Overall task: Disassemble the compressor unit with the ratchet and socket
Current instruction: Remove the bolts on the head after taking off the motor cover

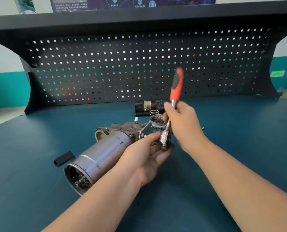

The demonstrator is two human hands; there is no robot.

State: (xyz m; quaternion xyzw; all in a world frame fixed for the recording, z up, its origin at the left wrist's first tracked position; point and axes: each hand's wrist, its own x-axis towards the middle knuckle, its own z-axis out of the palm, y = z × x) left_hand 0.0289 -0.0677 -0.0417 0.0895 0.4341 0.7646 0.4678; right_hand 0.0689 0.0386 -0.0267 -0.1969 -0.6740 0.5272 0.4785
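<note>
- Holding the ratchet point(171, 114) by its metal shank, your right hand point(183, 124) has its fingers wrapped around it; the red and black handle points up and away from you, blurred.
- Your left hand point(147, 153) cups the ratchet's chrome head from below, fingers curled around it. Whether a socket is fitted there cannot be told.
- One compressor unit point(106, 153) lies on its side on the counter point(39, 190), just left of your hands, its open motor end facing you.
- Beyond your hands sit one round metal cap point(156, 121), one coil spring point(154, 112), one black block point(147, 107), and one small screw point(202, 128) to the right.
- Risk, as a judgement: the unit rests unclamped on a rounded body, so turning force could roll it. Loose small parts could be knocked off by a swinging handle.
</note>
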